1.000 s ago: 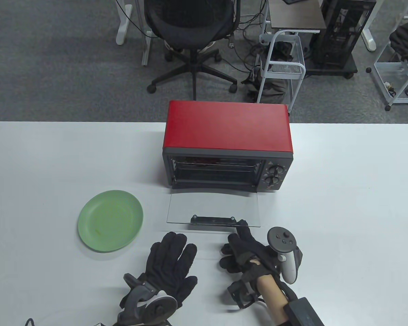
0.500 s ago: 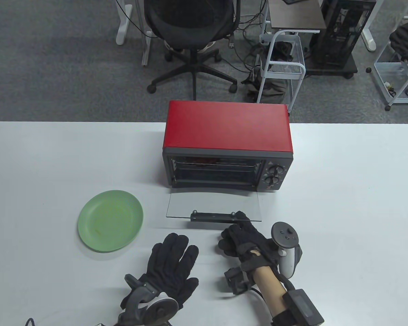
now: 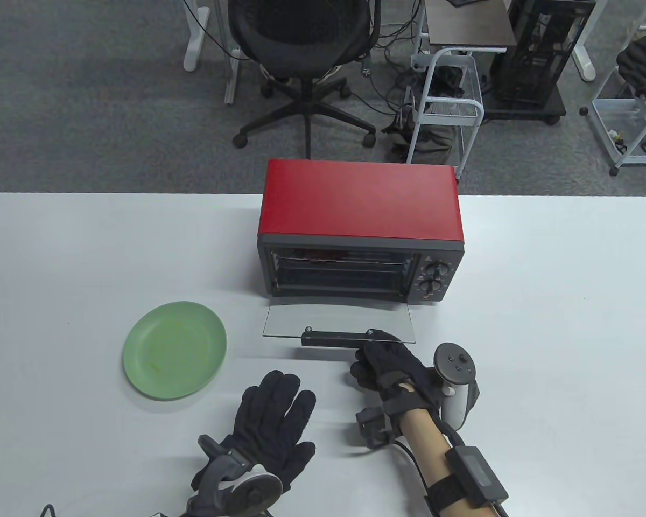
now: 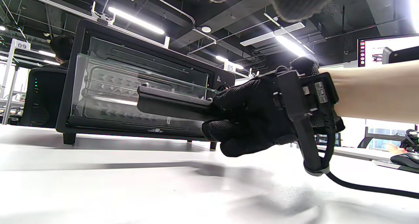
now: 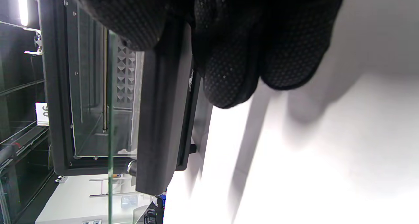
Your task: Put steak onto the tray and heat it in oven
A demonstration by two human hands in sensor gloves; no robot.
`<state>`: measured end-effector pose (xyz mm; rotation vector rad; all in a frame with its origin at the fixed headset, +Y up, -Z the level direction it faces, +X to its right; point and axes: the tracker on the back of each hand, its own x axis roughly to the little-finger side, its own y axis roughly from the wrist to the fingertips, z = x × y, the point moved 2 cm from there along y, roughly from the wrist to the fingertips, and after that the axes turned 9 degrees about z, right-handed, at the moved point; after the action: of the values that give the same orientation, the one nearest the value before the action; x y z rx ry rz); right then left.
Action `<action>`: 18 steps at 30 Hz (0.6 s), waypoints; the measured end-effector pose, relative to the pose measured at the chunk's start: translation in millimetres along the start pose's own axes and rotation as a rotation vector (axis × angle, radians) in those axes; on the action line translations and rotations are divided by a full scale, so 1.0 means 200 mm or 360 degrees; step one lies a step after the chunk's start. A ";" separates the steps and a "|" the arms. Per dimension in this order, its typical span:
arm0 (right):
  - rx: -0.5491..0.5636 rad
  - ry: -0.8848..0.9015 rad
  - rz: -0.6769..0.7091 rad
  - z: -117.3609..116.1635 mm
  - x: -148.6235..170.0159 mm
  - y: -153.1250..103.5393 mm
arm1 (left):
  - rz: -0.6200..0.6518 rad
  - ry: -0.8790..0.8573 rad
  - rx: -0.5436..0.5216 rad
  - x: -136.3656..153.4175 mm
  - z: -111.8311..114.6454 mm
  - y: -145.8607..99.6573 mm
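The red oven [image 3: 360,207] stands mid-table with its glass door [image 3: 334,320] hanging partly open. My right hand [image 3: 379,353] grips the right end of the black door handle [image 3: 331,339], fingers curled under it and thumb on top. The left wrist view shows the same grip, the right hand [image 4: 252,116] on the handle [image 4: 170,102] with the door raised off the table. In the right wrist view my fingers [image 5: 229,63] wrap the handle [image 5: 160,119]. A reddish shape shows dimly on the upper rack [image 3: 323,254]; whether it is the steak I cannot tell. My left hand [image 3: 274,425] lies flat on the table, holding nothing.
An empty green plate [image 3: 175,350] sits left of the oven door. Two control knobs [image 3: 433,277] are on the oven's right front. Behind the white table [image 3: 543,323] stand an office chair [image 3: 301,48] and a white cart [image 3: 449,102].
My right hand has moved forward and lifted the door handle, swinging the glass door up from nearly flat towards the oven. The left hand has stayed put.
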<state>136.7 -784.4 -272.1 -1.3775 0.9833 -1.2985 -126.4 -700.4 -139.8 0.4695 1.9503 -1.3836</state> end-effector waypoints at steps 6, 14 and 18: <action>0.0048 -0.0015 0.0049 0.01 -0.07 0.03 | 0.0002 0.0001 -0.0004 0.00 0.00 0.00; 0.0146 0.0076 0.0113 0.02 -0.18 0.12 | -0.0005 -0.0007 0.0000 0.00 0.00 0.00; 0.0211 0.0054 0.0143 0.02 -0.24 0.16 | -0.0001 -0.0008 0.0005 0.00 0.00 0.00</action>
<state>137.6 -743.2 -313.6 -1.2009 0.9537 -1.2998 -126.8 -700.7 -139.8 0.4667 1.9447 -1.3869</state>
